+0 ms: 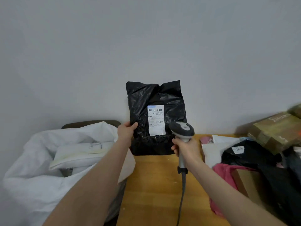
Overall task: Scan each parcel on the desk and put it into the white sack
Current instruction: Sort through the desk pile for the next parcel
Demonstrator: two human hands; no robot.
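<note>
Fingers on both our hands are curled round something. The left hand [126, 130] pinches the left edge of a crinkled black plastic mailer parcel [154, 95], thumb in front and the other fingers hidden behind it. The right hand [186, 148] is wrapped round the handle of a grey and white handheld barcode scanner [182, 130].

At the far left, a big white woven sack [29, 168] stands open beside the desk, with a flat white parcel [78, 154] lying inside it. Our left forearm crosses over the sack's right rim.

We hold the black parcel upright over the far part of the yellow-brown wooden desk [154, 185], in front of a pale grey wall [146, 38]. Its white printed shipping label [156, 119] faces us. We cannot tell whether the parcel's bottom edge touches the desk. The scanner's head sits just beside the label's lower right corner, and its grey cable [182, 198] runs toward us over the desk.

On the right of the desk lies a heap of parcels: a white mailer [216, 149], a black bag with a small white label [247, 157], a pink plastic bag [226, 173] and, farther right, a brown taped cardboard box [275, 132].
</note>
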